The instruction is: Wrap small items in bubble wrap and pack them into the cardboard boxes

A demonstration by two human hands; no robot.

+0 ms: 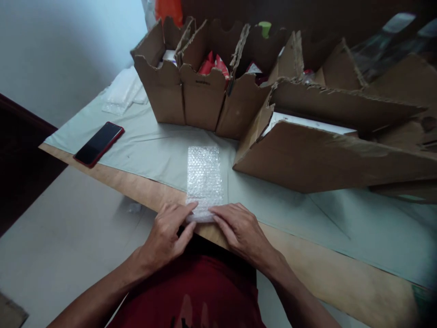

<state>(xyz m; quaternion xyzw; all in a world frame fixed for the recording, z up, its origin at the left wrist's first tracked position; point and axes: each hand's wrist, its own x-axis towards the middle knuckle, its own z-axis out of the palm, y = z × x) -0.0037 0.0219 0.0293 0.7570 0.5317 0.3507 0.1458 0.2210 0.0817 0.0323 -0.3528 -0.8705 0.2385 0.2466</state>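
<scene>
A sheet of clear bubble wrap [204, 175] lies flat on the table, its near end rolled or folded over at the table's front edge. At the left end of that fold, my left hand [174, 228] grips the wrap between thumb and fingers. My right hand [235, 225] pinches the fold's right end in the same way. Whether anything is wrapped inside the fold, I cannot tell.
Cardboard bins [201, 100] with small packets stand along the back. A larger cardboard box [307, 155] sits at the right. A phone [99, 143] in a red case lies at the left, with more bubble wrap pieces [123, 91] behind it. Clear bottles [382, 43] stand back right.
</scene>
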